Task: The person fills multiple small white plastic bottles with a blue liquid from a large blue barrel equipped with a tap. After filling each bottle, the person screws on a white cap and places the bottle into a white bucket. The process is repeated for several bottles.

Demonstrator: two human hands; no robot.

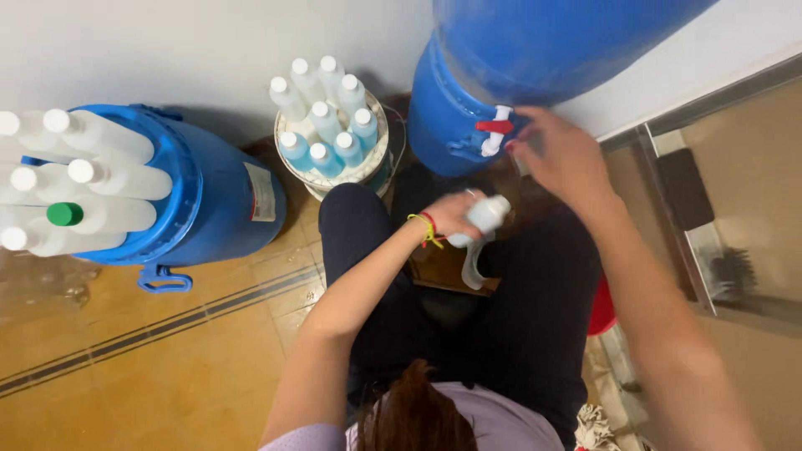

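Note:
My left hand [451,215] grips a small bottle [486,219] with a pale cap, tilted, held below the tap of a big blue drum [455,117]. A red and yellow band sits on that wrist. My right hand [561,154] reaches to the white tap with its red handle [496,128] on the drum's lower side; the fingertips touch the tap area. I sit on the floor in dark trousers, with the bottle over my lap.
A white bucket [334,177] holds several capped bottles of light blue liquid. At the left, a blue barrel [217,200] carries several white bottles, one green-capped [63,214]. Tan floor tiles lie in front, a metal-framed threshold [693,250] to the right.

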